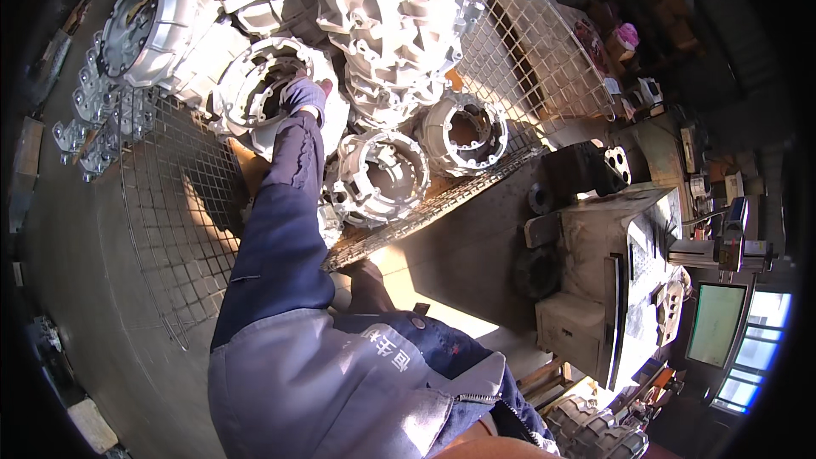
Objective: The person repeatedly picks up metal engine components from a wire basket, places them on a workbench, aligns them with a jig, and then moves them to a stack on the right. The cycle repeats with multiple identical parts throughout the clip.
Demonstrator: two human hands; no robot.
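My left hand [304,95], in a greyish-purple glove, reaches far forward to a silver cast-metal housing [231,100] with a round flanged opening. Its fingers are hooked over the opening's rim, and the tips are partly hidden. The housing lies tilted among other castings, its opening facing up toward me. To its upper left is a larger housing [174,30] with a dark round face. A tall ribbed housing [387,34] stands to the right. Nearer me sit two ring-shaped housings, one [382,177] beside my forearm and another [466,132] farther right. My right hand is out of view.
A wire-mesh crate holds the castings; its left mesh panel [174,204] hangs outward and its right panel [535,42] rises behind. Small metal parts [106,119] lie at far left. A white machine [586,263] stands at right, with more castings [595,429] at lower right.
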